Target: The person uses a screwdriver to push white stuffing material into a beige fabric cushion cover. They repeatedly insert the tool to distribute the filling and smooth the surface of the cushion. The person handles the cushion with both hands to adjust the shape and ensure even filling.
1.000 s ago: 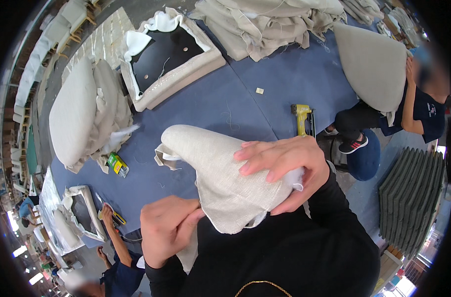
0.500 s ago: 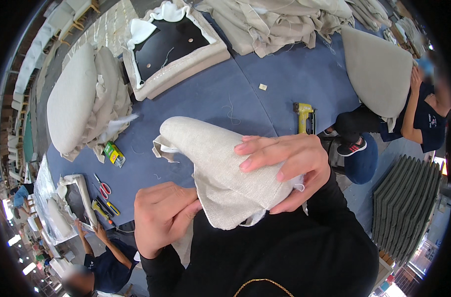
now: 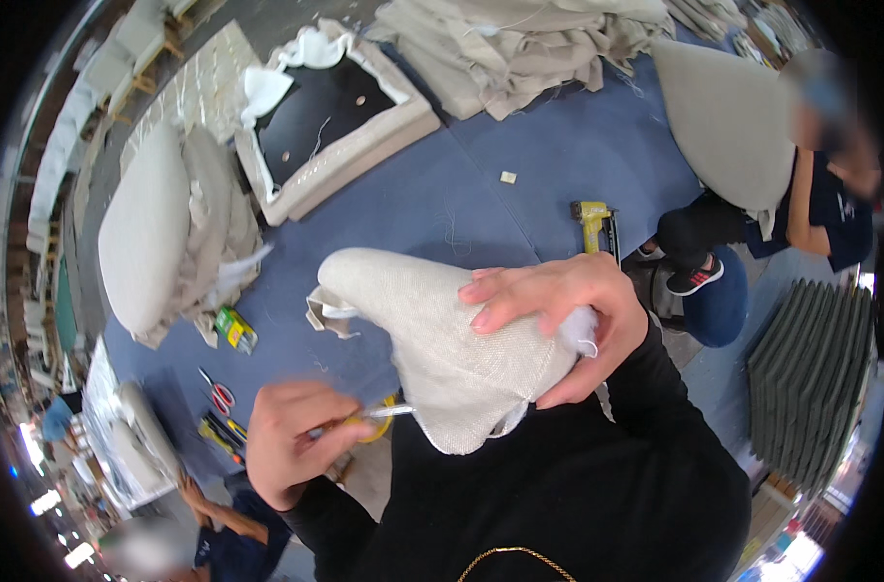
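My right hand [image 3: 568,306] grips a beige woven upholstery cushion [image 3: 432,320], its fingers spread over the top and thumb beneath. White stuffing [image 3: 580,330] shows beside that palm. Close to the cushion's lower left edge, my left hand [image 3: 301,432] is closed round a slim tool with a silver tip and yellow part [image 3: 389,411]. The tip points right and meets the fabric edge; motion blurs the hand, and the tool's exact kind is unclear. A loose fabric flap [image 3: 326,312] hangs at the cushion's left end.
On the blue table [image 3: 500,218] lie a yellow staple gun [image 3: 593,228], red-handled scissors [image 3: 219,393], a green-yellow box [image 3: 235,330] and an upholstered frame [image 3: 350,160]. Fabric heaps [image 3: 520,48] lie at the back. Co-workers are at right and lower left; stacked dark panels [image 3: 816,378] stand right.
My left hand has drawn back slightly left from the cushion edge, and the silver-tipped tool now shows. The cushion has shifted slightly. At lower left, the co-worker's upholstered piece has turned over.
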`<state>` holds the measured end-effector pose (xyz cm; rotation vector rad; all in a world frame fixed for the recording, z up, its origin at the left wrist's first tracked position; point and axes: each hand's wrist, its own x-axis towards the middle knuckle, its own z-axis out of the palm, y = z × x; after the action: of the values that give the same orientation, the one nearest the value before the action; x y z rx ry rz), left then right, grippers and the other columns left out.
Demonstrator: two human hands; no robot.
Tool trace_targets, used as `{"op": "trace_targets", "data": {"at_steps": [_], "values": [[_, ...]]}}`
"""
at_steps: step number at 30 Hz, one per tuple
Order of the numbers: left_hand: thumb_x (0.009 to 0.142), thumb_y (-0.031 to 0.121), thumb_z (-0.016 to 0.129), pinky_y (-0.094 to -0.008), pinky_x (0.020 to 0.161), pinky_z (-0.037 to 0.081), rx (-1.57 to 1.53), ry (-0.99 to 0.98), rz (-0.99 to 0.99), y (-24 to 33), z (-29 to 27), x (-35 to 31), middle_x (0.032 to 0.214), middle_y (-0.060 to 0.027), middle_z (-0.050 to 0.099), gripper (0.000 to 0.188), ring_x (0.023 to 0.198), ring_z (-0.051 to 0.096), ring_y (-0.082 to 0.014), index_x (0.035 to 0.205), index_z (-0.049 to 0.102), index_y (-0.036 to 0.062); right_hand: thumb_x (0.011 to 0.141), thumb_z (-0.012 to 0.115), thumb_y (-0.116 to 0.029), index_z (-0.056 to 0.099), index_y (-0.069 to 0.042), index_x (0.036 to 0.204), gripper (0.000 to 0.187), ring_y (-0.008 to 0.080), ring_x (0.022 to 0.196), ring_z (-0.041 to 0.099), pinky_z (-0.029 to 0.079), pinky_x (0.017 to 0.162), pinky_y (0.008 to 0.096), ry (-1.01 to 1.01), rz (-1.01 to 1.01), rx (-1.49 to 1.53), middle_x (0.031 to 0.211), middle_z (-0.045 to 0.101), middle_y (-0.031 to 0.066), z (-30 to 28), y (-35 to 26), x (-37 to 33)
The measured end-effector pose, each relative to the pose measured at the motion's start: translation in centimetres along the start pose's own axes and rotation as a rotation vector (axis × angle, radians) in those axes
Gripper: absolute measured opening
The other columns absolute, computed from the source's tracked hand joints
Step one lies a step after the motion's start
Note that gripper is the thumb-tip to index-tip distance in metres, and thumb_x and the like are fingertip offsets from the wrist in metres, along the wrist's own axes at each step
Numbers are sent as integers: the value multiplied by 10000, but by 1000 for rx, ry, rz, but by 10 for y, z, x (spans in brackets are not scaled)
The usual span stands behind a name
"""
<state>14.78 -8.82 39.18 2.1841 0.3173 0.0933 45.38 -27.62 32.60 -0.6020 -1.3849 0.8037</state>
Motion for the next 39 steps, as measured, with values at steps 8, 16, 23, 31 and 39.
{"op": "trace_targets", "data": {"at_steps": [8,16,23,31,39], "values": [[755,198,947,-321,550,466,-65,-203,161,25,-35,47,690,-61,693,244,579,656,-225,861,788,46,967,813,-476,511,-52,1315,626,194,959,685,542,853,358,289,160,250,998,665,104,-9,-11,16],[881,140,864,-258,533,435,-216,439,100,73,37,181,570,-14,550,177,550,579,-58,994,801,19,1094,358,-708,426,-142,1522,712,90,563,421,349,537,234,541,344,525,819,553,52,-25,-19,51],[962,178,807,-263,565,460,-240,401,132,67,64,187,605,-27,616,194,573,578,-67,1029,788,-3,1100,548,-476,410,-83,1517,589,107,676,537,423,569,243,552,279,407,895,609,55,-20,-4,31],[988,206,793,-242,561,392,-357,602,22,63,60,183,640,-20,615,227,599,494,-53,1022,778,-18,1060,707,-175,670,10,1260,275,93,845,664,532,749,249,593,413,-29,1045,737,66,-19,0,30],[1018,213,780,-227,556,348,-340,799,73,36,53,175,644,55,561,215,617,436,-22,961,772,5,1051,712,-152,724,18,1161,203,32,790,573,475,709,231,356,514,-320,899,721,-9,-11,14,37]]}}
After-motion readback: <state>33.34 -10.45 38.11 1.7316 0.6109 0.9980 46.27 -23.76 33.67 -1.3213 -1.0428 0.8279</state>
